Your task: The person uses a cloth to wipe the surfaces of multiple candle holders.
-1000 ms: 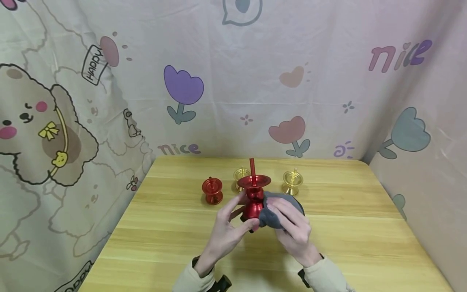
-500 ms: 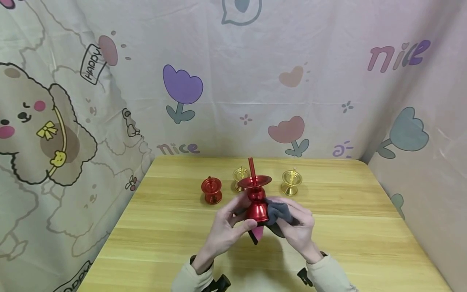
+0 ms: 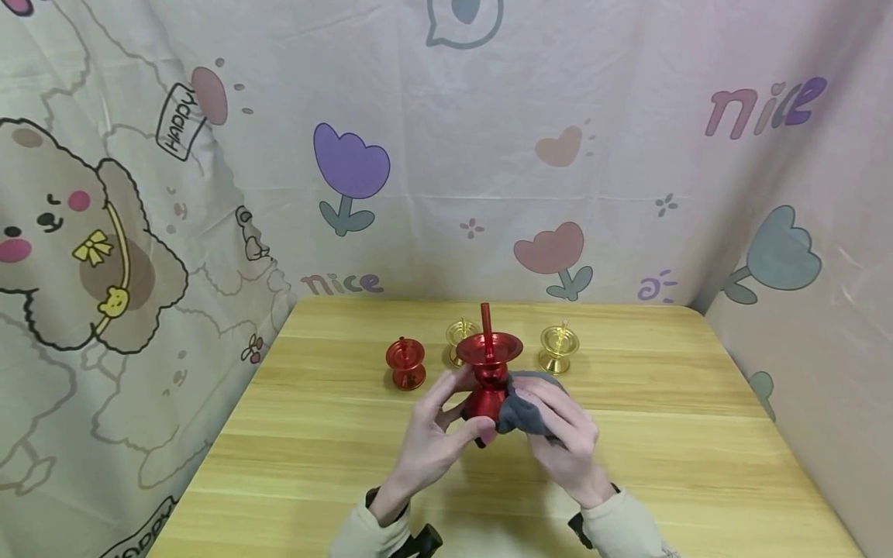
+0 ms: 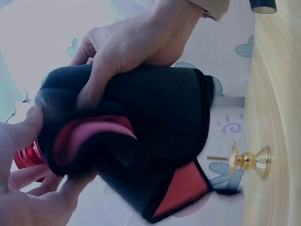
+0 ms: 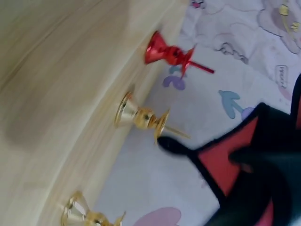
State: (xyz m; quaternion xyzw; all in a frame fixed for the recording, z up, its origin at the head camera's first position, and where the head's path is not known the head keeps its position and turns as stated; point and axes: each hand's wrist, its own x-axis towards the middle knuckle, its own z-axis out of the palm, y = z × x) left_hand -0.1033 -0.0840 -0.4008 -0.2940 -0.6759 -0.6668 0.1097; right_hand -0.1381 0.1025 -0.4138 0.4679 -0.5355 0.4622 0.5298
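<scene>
My left hand (image 3: 436, 430) holds a red metal candlestick (image 3: 491, 376) by its base, above the table, with its spike pointing up. From the right side, my right hand (image 3: 565, 434) grips a dark grey cloth (image 3: 523, 412) and presses it against the lower body of the candlestick. In the left wrist view, the cloth (image 4: 160, 94) shows a pink underside and black edging, and hides most of the candlestick (image 4: 30, 155). In the right wrist view, a blurred flap of the cloth (image 5: 228, 150) hangs in front; neither hand shows there.
A second red candlestick (image 3: 407, 364) stands behind and left of my hands. One gold candlestick (image 3: 458, 335) is partly hidden behind the held one; another gold candlestick (image 3: 556, 353) stands at the back right. The wooden table (image 3: 684, 418) meets a printed curtain (image 3: 446, 155).
The held candlestick has tipped slightly, with more of its dish facing the head camera. Around its base, my right hand and the cloth have shifted up, and less of the pink underside hangs below.
</scene>
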